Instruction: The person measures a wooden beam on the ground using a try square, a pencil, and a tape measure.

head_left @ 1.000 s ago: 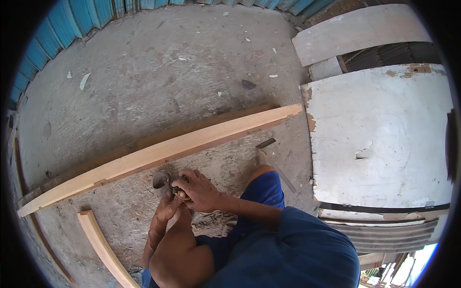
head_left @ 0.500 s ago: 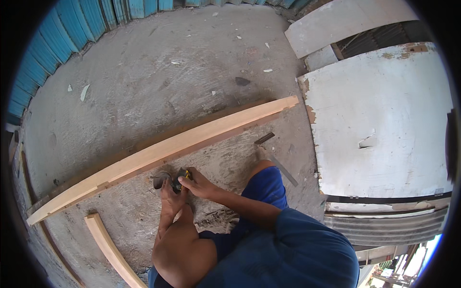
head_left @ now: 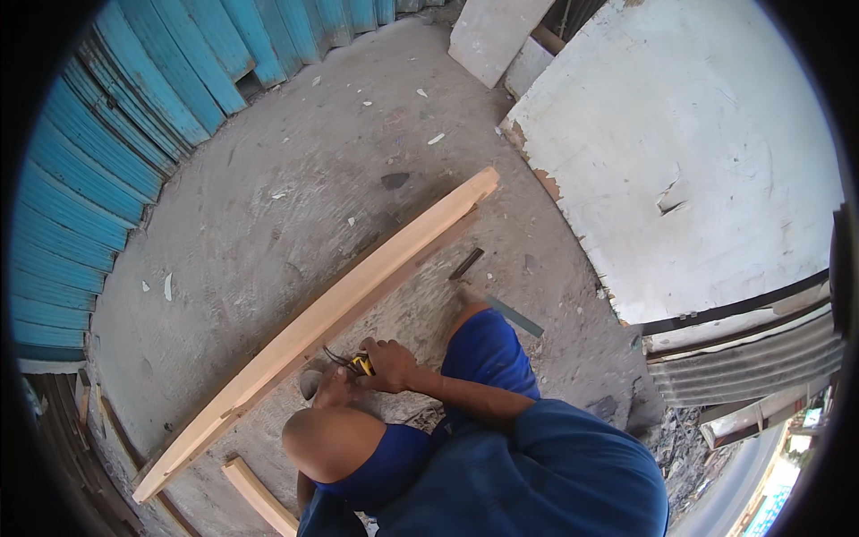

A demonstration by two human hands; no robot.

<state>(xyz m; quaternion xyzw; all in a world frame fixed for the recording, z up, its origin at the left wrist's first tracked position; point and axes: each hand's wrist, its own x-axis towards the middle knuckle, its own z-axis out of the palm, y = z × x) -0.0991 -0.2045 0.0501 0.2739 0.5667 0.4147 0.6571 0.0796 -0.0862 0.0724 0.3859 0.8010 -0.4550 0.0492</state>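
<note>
My right hand (head_left: pixel 391 366) is closed around a yellow-and-black tape measure (head_left: pixel 361 364), just on the near side of a long pale timber beam (head_left: pixel 344 277). Thin dark curved pieces stick out beside the tape measure, too small to make out. My left hand (head_left: pixel 332 388) shows only in part behind my bent left knee, close to the right one; its fingers are unclear. A round grey object (head_left: pixel 310 383) sits just left of it. Beyond my right knee lies what looks like a try square, its grey blade (head_left: pixel 516 317) and dark handle (head_left: pixel 466 264) partly covered by my foot.
A shorter timber piece (head_left: pixel 259 498) lies at the lower left. Blue corrugated metal (head_left: pixel 80 215) borders the rough concrete floor (head_left: pixel 224 242). A large worn white panel (head_left: pixel 680 152) stands at the right, above grey corrugated sheets (head_left: pixel 743 358).
My view has turned, bringing more of the blue wall into sight. My right hand now covers more of the tape measure. My left hand and forearm have become mostly hidden behind my knee.
</note>
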